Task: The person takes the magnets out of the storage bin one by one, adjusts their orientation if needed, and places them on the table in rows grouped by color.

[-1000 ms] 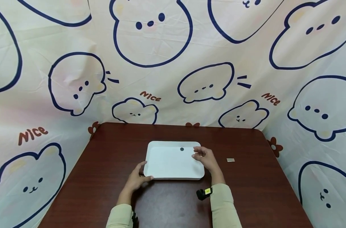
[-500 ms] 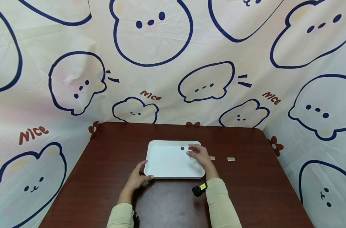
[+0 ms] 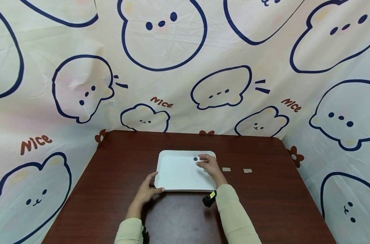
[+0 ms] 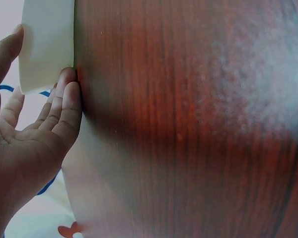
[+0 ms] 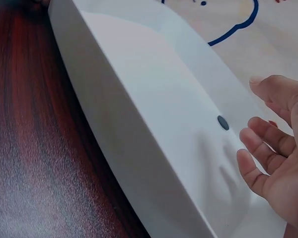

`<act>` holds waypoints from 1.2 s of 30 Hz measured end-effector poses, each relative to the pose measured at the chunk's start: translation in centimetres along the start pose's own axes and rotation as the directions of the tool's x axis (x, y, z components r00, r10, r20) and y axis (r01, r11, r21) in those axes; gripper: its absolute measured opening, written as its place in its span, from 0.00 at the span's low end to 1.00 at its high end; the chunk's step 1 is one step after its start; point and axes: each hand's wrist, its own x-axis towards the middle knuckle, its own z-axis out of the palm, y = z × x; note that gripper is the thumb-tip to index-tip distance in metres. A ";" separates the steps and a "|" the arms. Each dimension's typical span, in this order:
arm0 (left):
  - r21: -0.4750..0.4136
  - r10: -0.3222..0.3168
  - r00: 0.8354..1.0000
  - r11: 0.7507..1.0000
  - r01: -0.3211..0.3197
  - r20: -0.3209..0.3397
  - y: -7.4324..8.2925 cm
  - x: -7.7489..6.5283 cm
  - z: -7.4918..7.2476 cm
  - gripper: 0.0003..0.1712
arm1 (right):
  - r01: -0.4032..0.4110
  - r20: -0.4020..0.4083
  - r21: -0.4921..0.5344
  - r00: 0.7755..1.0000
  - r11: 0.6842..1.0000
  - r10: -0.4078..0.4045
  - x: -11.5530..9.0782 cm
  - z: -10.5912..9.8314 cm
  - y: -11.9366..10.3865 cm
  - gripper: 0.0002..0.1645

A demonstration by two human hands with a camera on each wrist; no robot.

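Note:
A shallow white tray (image 3: 178,174) lies on the table. My left hand (image 3: 145,193) holds its near left corner, with a fingertip at the left side and the thumb at the front edge. In the left wrist view, fingertips (image 4: 70,94) reach the tray's lower edge beside the wood. Over the right part of the tray hovers my right hand (image 3: 210,166), fingers loosely bent and thumb apart, with nothing between them. A small dark round disc (image 3: 195,159) lies in the tray near the far side, just left of the right fingertips; the right wrist view shows the disc (image 5: 223,122) too.
Two small pale flat rectangles lie on the brown table right of the tray, a nearer piece (image 3: 226,169) and a farther piece (image 3: 247,170). A cloth wall (image 3: 178,88) with bear drawings surrounds the table (image 3: 264,203) at the back and sides.
My right hand has moved left over the tray toward the dark disc, uncovering the nearer pale rectangle. The left hand and tray stay put.

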 end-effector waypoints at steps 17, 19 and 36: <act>-0.018 0.013 1.000 1.000 -0.013 0.008 0.0 0.0 0.0 0.46 | 0.032 -0.092 -0.198 0.994 0.980 -0.051 1.9 0.9 1.3 0.26; -0.009 0.013 1.000 1.000 -0.013 0.007 0.0 -0.1 0.0 0.46 | 0.031 -0.090 -0.249 0.994 0.968 -0.055 2.1 1.1 1.2 0.25; -0.006 0.007 1.000 1.000 -0.007 -0.007 0.2 -0.2 0.0 0.46 | 0.065 0.010 -0.470 0.998 0.880 -0.068 2.1 2.0 1.1 0.18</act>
